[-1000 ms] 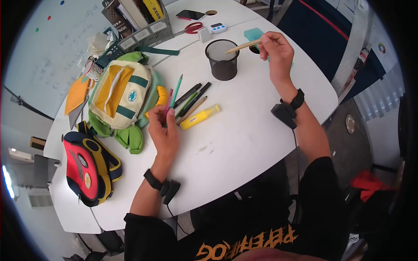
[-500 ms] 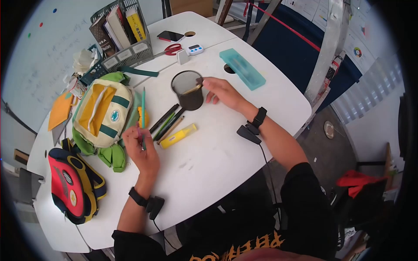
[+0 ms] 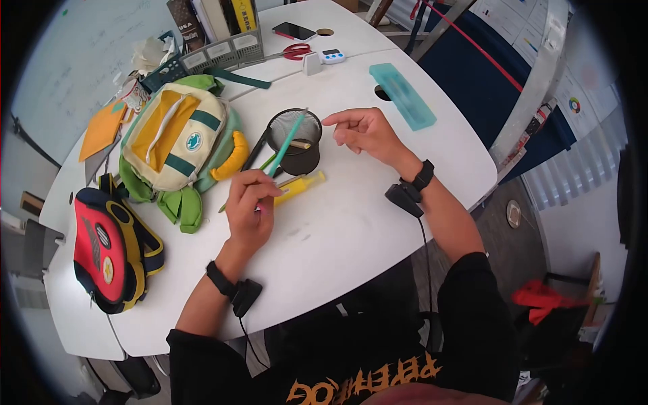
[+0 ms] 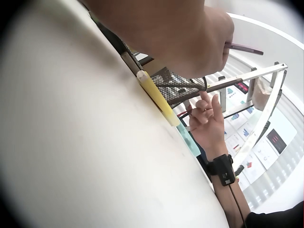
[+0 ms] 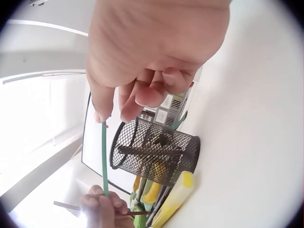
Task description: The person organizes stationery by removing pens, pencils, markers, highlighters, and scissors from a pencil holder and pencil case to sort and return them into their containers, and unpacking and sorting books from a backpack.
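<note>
My left hand (image 3: 251,206) grips a teal pencil (image 3: 290,138) and a thin purple pencil (image 4: 244,48). The teal one slants up in front of the black mesh pencil cup (image 3: 302,162). Inside the cup leans a wooden pencil (image 3: 301,144). To the right of the cup's rim is my right hand (image 3: 368,135), holding nothing, its fingers loosely bent and the index finger pointing at the cup. In the right wrist view the teal pencil's end overlaps that hand's fingertip. Beside the left hand lie a yellow highlighter (image 3: 302,185) and several dark pens, partly hidden.
A cream and green backpack (image 3: 177,142) and a red car-shaped bag (image 3: 111,250) stand at the left. A teal pencil case (image 3: 403,98) lies at the right. Farther back are a timer (image 3: 332,56), scissors (image 3: 297,51), a phone (image 3: 294,31) and a book basket (image 3: 223,52).
The wooden pencil went from my right hand into the mesh cup, and that hand let go and drew slightly back. My left hand moved right towards the cup with its pencils.
</note>
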The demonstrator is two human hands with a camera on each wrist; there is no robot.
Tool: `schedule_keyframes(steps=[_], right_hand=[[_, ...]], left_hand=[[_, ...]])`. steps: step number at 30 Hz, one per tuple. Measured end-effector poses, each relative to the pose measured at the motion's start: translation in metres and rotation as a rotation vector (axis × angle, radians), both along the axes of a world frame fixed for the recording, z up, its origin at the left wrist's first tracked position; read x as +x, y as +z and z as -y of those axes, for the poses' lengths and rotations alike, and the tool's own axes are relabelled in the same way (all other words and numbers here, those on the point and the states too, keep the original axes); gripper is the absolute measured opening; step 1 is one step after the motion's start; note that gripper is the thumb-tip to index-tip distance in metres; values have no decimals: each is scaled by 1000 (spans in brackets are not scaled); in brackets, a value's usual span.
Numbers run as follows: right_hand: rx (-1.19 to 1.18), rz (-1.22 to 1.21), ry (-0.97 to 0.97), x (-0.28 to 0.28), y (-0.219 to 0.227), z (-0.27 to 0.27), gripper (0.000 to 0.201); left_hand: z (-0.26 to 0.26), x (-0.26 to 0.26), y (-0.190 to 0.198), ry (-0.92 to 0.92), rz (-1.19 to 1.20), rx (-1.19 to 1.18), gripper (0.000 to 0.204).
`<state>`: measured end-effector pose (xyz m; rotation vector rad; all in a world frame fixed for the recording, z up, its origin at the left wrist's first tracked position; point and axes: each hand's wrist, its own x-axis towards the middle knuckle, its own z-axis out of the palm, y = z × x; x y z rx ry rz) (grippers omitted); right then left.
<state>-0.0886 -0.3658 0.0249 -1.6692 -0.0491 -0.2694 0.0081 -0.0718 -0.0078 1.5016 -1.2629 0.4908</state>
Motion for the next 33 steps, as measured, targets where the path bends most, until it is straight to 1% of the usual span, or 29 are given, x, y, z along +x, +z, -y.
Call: schedule_keyframes(steps=[1, 2, 3, 5, 7, 8, 10, 12, 13, 14, 15, 17, 18, 19, 20, 21, 23, 24, 25, 26, 28, 29, 31, 33], right_hand=[[41, -1, 29, -1, 1, -1, 31], [84, -6, 58, -2, 0, -2, 31], [92, -16, 67, -4, 0, -3, 31], [89, -40, 95, -5, 2, -4, 30], [127, -56, 104, -7, 5, -7, 28], [169, -76, 107, -7, 7, -8, 26], [170, -64, 108, -4, -1, -3, 24], [183, -66, 107, -5, -9, -4, 22], [242, 3, 32, -5, -9, -3, 21], [296, 79, -45, -4, -6, -2, 21], [293, 85, -40, -2, -5, 2, 21], [458, 189, -114, -1, -5, 9, 22], [476, 231, -139, -1, -6, 13, 22], [480, 222, -137, -1, -8, 18, 22], [506, 266, -154, 0, -6, 21, 22], [530, 314, -174, -2, -4, 23, 22], [510, 326, -176, -5, 4, 19, 24], [463, 303, -177, -6, 8, 14, 27], [418, 275, -179, -5, 10, 8, 29], [421, 272, -179, -4, 15, 1, 29], [363, 269, -151, -6, 22, -13, 35], [368, 265, -155, -7, 18, -13, 35], [440, 242, -216, -2, 12, -5, 26], [466, 255, -194, 1, 8, 7, 24]], left_hand=[[-2, 0, -2, -51, 4, 32, 35], [-3, -1, -2, -82, 2, 61, 42], [-4, -3, -2, -73, -8, 69, 42], [-5, -7, 2, -160, -40, 205, 48], [-2, -9, 7, -155, 12, 196, 51], [-2, -10, 9, -179, 26, 238, 53], [-5, -7, 10, -243, 49, 314, 57], [-3, -11, 11, -216, 0, 287, 53], [-3, -12, 14, -195, -32, 253, 50], [-5, -9, 17, -162, 51, 251, 41], [-5, -7, 16, -158, 57, 249, 41], [-3, -7, 11, -99, 2, 107, 37], [-4, -6, 9, -94, -1, 108, 37], [-5, -5, 9, -38, 17, 89, 38], [-7, -5, 7, 17, 36, 72, 40], [-9, -7, 4, 17, 31, 77, 40], [-8, -6, 2, 51, -55, 31, 41], [-6, -4, 4, 50, -49, 29, 41], [-5, -3, 3, 56, -66, 18, 37], [-5, -3, 1, 64, -89, 11, 33], [-5, -4, -1, 57, -137, 19, 33], [-4, -4, 0, 47, -170, 17, 32], [-3, -3, 2, 58, -142, 20, 32], [-5, -3, 0, 64, -193, 41, 29]])
